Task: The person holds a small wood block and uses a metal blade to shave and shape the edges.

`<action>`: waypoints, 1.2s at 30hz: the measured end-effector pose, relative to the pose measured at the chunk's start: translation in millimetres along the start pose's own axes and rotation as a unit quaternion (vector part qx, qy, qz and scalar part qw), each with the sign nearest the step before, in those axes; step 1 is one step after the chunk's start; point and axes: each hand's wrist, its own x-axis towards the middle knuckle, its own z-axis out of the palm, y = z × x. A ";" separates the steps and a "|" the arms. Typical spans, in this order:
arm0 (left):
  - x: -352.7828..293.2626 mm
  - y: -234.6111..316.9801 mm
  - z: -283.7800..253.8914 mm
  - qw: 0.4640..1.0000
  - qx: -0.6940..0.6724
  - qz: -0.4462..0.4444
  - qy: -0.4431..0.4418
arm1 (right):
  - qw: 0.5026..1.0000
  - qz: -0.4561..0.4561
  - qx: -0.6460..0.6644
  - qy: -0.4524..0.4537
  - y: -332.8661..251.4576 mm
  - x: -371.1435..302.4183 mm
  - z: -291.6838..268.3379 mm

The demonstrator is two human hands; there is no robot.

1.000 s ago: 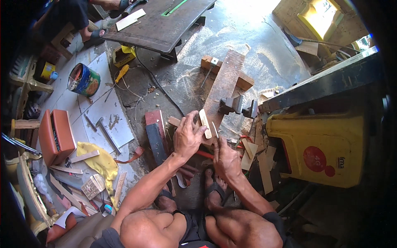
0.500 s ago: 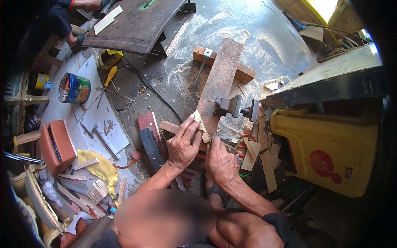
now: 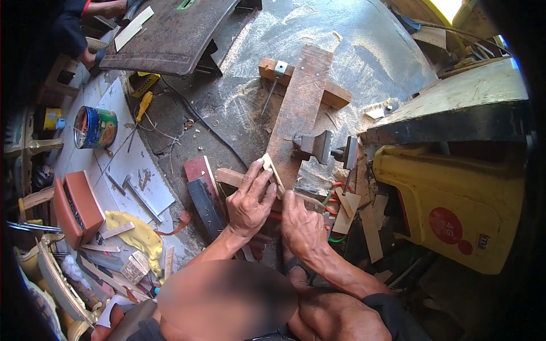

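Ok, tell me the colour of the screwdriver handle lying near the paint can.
Yellow: the screwdriver handle shows it plainly in the head view, right of the paint can.

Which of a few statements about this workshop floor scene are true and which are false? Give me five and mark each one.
1. The left hand holds a small light piece of wood. True.
2. The paint tin stands to the person's right. False: it lies on its side at the left.
3. The long brown plank lies across a wooden block. True.
4. The big yellow container sits at the left. False: it is at the right.
5. The right hand rests on the yellow cloth. False: the hand is beside the left hand, apart from the cloth.
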 end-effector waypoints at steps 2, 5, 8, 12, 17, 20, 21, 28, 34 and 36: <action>0.6 -0.5 -0.6 1.000 -0.006 0.003 -0.003 | 1.000 0.000 -0.014 -0.004 -3.2 2.3 -4.7; 1.0 -1.8 -1.2 1.000 -0.018 0.001 -0.011 | 1.000 0.008 -0.017 -0.018 -5.4 5.6 -6.7; 2.1 -1.8 -2.9 0.999 -0.029 -0.009 -0.023 | 0.999 0.022 -0.020 -0.045 -8.7 7.6 -9.7; 0.1 -3.8 -5.4 0.997 -0.057 -0.031 -0.044 | 0.996 0.031 -0.031 -0.078 -11.0 8.9 -10.2; -3.3 -9.1 -5.7 0.996 -0.068 -0.029 -0.049 | 0.993 0.053 -0.026 -0.099 -16.6 14.8 -6.9; -1.3 -9.8 -4.9 0.996 -0.079 -0.027 -0.039 | 0.990 0.103 -0.056 -0.084 -27.9 14.6 3.2; -0.9 -9.8 -4.3 0.995 -0.086 -0.025 -0.034 | 0.987 0.124 -0.076 -0.073 -31.0 14.3 8.9; 3.3 -10.3 -2.7 0.995 -0.097 -0.013 -0.007 | 0.996 0.069 -0.014 -0.053 -18.4 12.8 1.8; 1.9 -4.1 -3.8 0.996 -0.092 -0.014 -0.011 | 0.996 0.058 0.000 -0.064 -14.6 1.9 -3.1; -0.5 -2.6 -4.9 0.997 -0.080 -0.018 -0.017 | 0.997 0.050 0.003 -0.064 -12.7 0.0 -0.9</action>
